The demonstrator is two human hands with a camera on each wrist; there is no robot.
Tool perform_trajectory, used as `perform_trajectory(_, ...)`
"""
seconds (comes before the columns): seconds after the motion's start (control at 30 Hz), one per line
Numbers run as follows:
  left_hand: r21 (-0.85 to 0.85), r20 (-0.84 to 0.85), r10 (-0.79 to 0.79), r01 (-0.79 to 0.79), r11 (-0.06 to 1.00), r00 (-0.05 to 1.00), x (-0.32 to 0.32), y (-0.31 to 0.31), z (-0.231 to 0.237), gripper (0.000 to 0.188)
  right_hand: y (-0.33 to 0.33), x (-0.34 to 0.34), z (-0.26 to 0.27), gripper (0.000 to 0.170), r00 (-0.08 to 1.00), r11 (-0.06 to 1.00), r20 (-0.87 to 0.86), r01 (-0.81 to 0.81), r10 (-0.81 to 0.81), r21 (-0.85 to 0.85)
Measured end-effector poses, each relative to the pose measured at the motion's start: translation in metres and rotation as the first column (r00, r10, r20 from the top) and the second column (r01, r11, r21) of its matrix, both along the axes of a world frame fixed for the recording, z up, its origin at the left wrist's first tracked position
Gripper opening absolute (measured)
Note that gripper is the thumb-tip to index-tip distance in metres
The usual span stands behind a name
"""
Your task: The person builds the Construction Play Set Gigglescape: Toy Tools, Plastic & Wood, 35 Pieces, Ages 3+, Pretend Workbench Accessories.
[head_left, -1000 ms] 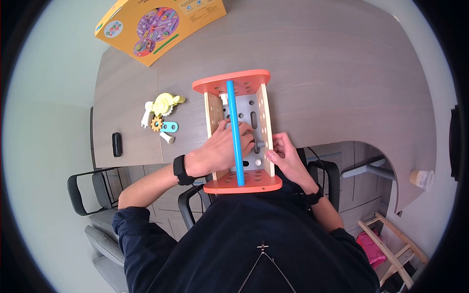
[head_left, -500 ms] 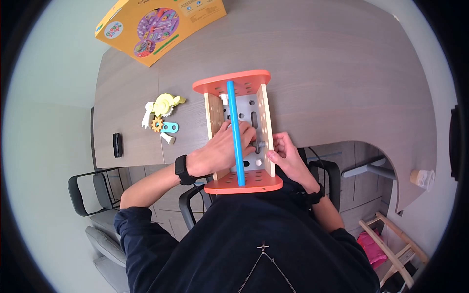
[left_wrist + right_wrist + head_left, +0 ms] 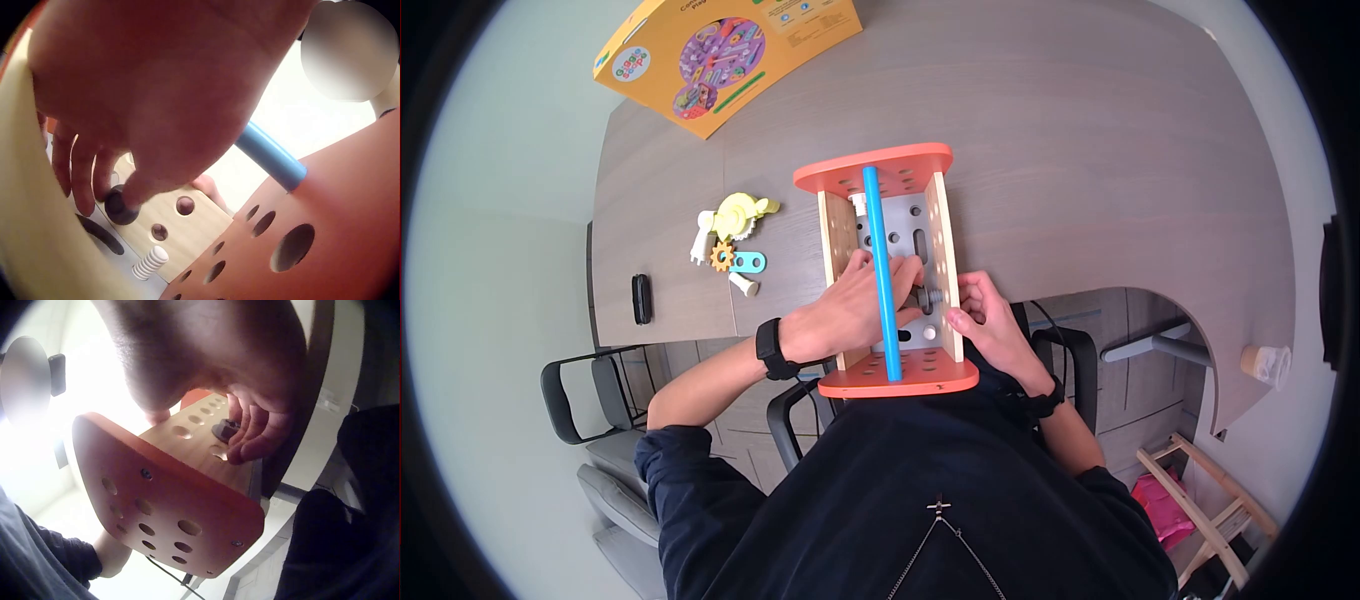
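An orange-ended wooden toy toolbox [image 3: 900, 375] with a blue bar handle [image 3: 881, 270] stands before the person. My left hand [image 3: 855, 305] reaches under the handle into the box. Its thumb and fingers pinch a dark grey nut [image 3: 122, 205] at the inner end of a grey bolt [image 3: 935, 296], which passes through the right side panel [image 3: 943, 240]. Outside that panel, my right hand [image 3: 992, 325] has its curled fingers at the bolt's grey head [image 3: 224, 430], partly covering it, with the thumb on the panel's upper edge.
Inside the box are a white screw [image 3: 150, 262] and another white piece [image 3: 859, 203]. Left on the table lie a yellow toy piece [image 3: 738, 214], an orange gear [image 3: 721, 255], a turquoise strip [image 3: 748, 261] and a black case [image 3: 641, 298]. A yellow carton [image 3: 730, 60] stands behind.
The left fingers have shifted slightly around the bolt's inner end, and more of the dark nut shows now. The right hand and the toolbox have stayed in place.
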State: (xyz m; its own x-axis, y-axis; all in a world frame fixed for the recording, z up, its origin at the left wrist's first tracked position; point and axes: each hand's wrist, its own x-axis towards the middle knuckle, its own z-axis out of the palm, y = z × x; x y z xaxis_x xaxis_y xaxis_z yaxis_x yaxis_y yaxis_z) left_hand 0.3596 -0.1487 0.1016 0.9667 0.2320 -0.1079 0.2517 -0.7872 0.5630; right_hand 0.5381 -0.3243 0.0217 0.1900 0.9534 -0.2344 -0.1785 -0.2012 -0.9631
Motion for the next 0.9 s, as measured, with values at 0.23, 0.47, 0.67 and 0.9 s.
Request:
perform_trajectory(0.23,0.142,-0.122,-0.057,0.074,0.987,0.991,-0.001,0.002,-0.022,0.028,0.0,0.0,0.0,0.055,1.0,1.0,0.0,-0.002,0.002,-0.004)
perform_trajectory(0.47,-0.081,-0.115,0.008,-0.018,0.997,0.993,0.006,0.0,0.012,0.024,0.0,0.001,-0.001,0.055,1.0,1.0,-0.005,-0.005,0.005,-0.005)
perform_trajectory(0.67,0.119,-0.12,-0.051,0.065,0.991,0.992,0.003,0.0,-0.017,0.026,0.0,0.0,0.001,0.055,1.0,1.0,-0.009,-0.009,0.009,-0.004)
perform_trajectory(0.9,-0.05,0.044,0.002,0.0,0.999,0.999,0.006,-0.001,-0.004,0.029,0.001,0.001,-0.001,0.056,1.0,1.0,-0.022,-0.012,0.012,0.009)
